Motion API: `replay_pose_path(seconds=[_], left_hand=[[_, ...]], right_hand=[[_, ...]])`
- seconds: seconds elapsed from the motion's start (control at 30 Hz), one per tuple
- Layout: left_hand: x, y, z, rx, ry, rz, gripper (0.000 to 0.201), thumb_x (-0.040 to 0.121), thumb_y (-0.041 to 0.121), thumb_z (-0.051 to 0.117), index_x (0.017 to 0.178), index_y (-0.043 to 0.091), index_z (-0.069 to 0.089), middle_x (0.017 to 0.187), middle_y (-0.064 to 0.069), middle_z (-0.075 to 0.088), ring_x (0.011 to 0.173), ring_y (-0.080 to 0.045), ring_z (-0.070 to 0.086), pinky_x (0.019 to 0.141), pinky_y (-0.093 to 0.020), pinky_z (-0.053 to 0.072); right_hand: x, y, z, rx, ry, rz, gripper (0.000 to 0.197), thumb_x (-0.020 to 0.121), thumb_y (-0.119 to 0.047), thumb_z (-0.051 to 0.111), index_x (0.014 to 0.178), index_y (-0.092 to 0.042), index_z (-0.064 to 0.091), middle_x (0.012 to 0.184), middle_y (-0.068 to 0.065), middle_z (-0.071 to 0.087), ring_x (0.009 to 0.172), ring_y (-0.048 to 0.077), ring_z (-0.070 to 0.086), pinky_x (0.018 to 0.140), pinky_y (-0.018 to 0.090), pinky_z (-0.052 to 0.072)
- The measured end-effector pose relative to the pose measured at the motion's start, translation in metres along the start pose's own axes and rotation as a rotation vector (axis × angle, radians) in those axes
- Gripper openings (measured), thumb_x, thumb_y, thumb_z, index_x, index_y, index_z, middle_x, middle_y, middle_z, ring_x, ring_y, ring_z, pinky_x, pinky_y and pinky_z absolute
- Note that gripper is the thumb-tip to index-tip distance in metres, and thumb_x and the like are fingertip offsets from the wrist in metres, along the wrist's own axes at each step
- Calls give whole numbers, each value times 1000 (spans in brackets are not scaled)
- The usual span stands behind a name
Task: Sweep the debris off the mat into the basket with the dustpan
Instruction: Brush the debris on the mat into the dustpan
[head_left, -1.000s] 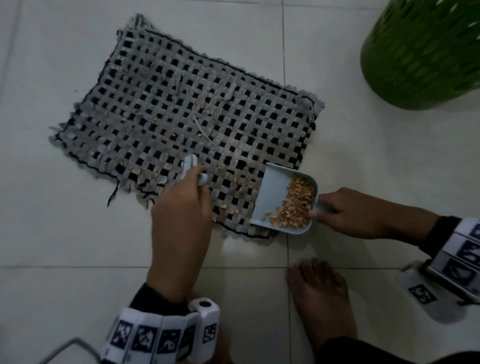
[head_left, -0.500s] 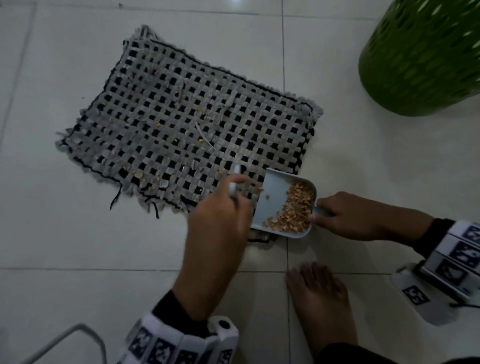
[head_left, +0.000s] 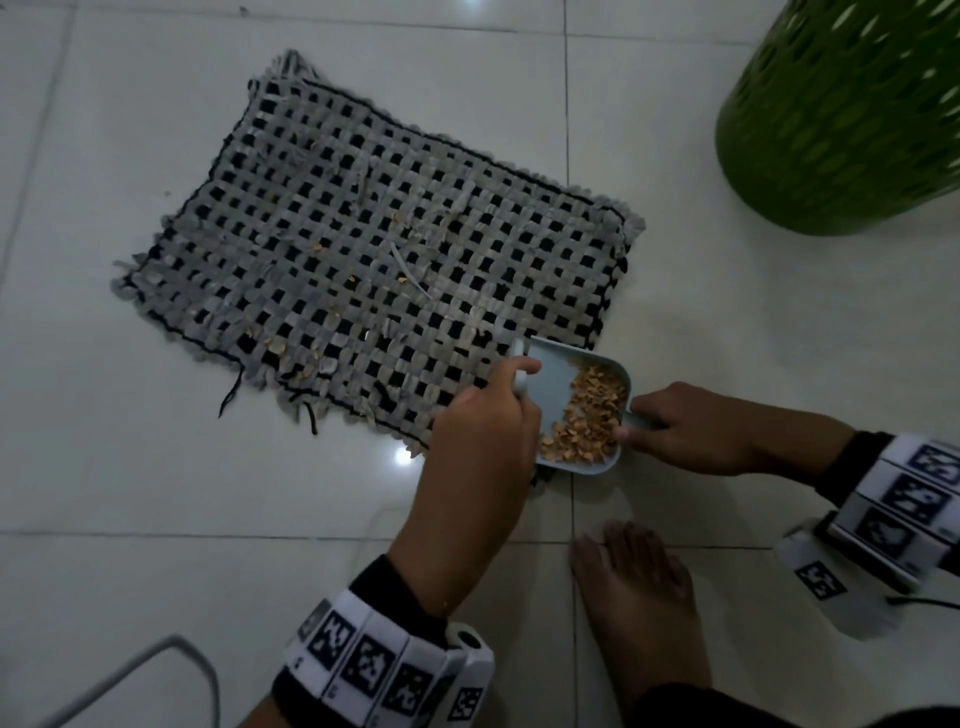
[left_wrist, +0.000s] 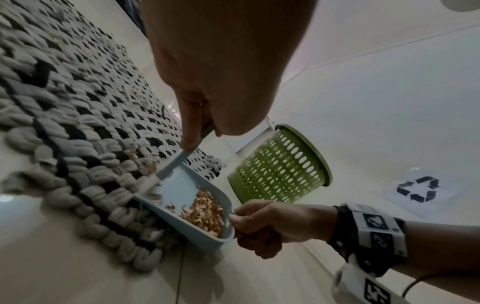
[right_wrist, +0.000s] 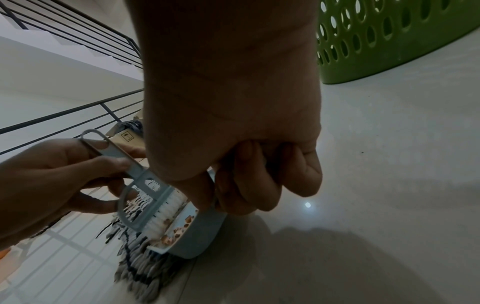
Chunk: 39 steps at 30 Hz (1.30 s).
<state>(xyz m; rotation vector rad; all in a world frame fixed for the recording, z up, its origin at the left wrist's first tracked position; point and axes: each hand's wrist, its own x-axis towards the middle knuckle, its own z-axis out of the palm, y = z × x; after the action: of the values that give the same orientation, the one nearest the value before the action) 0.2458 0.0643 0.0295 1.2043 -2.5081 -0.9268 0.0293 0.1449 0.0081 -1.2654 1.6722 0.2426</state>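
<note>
One pale blue dustpan (head_left: 558, 395) is sitting at the near right corner of the woven grey-and-black mat (head_left: 374, 260), its mouth on the mat edge, and it is carrying a heap of tan debris (head_left: 587, 421) piled toward its handle end. More tan flecks are lying scattered across the mat. The green perforated basket (head_left: 841, 119) is standing on the white tile floor (head_left: 104, 467) well apart, beyond the dustpan to the right; its inside is not showing.

The right hand (head_left: 691, 431) is gripping the dustpan's handle, fingers curled round it. The left hand (head_left: 483, 431) is pinching the handle of a small blue brush (right_wrist: 140, 185) between thumb and fingers, and the brush's white bristles are touching the dustpan's open lip.

A black recycling symbol (left_wrist: 418, 188) is showing on a clear sheet lying on the floor past the basket. Black-and-white square marker tags are running round both wristbands. No readable words are showing.

Compared with a second ago, the left hand is sitting further right, now against the dustpan's mouth rather than out over the mat, and the loose bits in front of the pan are no longer showing there.
</note>
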Motion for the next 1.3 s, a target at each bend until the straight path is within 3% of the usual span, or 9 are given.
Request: replay_pose_path(seconds=[0.23,0.4,0.57,0.67,0.73,0.83,1.03,1.17,1.3], left_hand=[[-6,-32,-35,-23,174,-125,25,105,21,41,123,22,59,57,12,42,46,-6,40,45,-14,35],[-3,-19,-14,74,28,-48,32,102,22,39,126,16,58,69,8,53,56,-5,39,47,-12,22],[-6,8,13,-9,-29,128,30,98,19,43,121,12,61,73,-2,61,59,-9,44,50,-19,33],[-7,5,3,-144,-40,79,32,103,27,36,126,18,57,73,5,58,57,-3,52,47,-15,43],[-5,-7,-11,-186,48,19,30,105,26,37,125,17,57,67,11,52,51,0,52,43,-8,39],[2,-23,-27,-49,154,-65,27,105,19,41,126,17,59,59,12,44,44,-3,40,44,-13,34],[3,0,1,0,-50,65,32,102,21,43,127,13,60,71,10,50,53,-2,37,45,-8,31],[5,-6,-10,-169,0,67,25,104,17,45,121,13,62,54,17,35,49,5,48,42,-5,28],[15,-22,-22,-35,102,31,27,105,19,43,125,17,60,57,14,34,47,-6,35,45,-18,23]], right_hand=[[0,0,-8,-72,-16,1,33,99,-49,39,75,-28,47,72,-1,53,63,14,50,61,29,41],[-1,-1,-12,-131,-20,25,32,99,-49,38,85,-24,51,74,-4,51,65,11,50,63,29,39],[0,-2,-10,-160,-9,31,32,99,-50,38,78,-29,49,72,-4,52,65,12,52,59,27,39],[0,-3,-10,-161,-6,35,31,99,-49,38,82,-26,51,71,-4,51,63,11,51,58,26,37],[-1,-3,-9,-148,-10,40,30,99,-49,39,86,-25,52,72,-4,52,64,11,51,58,26,38],[-2,-4,-9,-149,-5,35,30,99,-49,39,74,-32,43,70,-6,49,62,9,49,56,24,35],[-4,-2,-8,-86,-13,39,29,99,-48,39,81,-28,48,72,-5,51,65,11,51,60,27,39],[-11,3,-3,-37,3,35,30,99,-46,40,75,-29,47,71,-3,53,62,11,50,58,26,40],[-14,6,8,23,26,31,31,99,-44,42,72,-31,45,67,-6,51,59,7,48,57,25,36]])
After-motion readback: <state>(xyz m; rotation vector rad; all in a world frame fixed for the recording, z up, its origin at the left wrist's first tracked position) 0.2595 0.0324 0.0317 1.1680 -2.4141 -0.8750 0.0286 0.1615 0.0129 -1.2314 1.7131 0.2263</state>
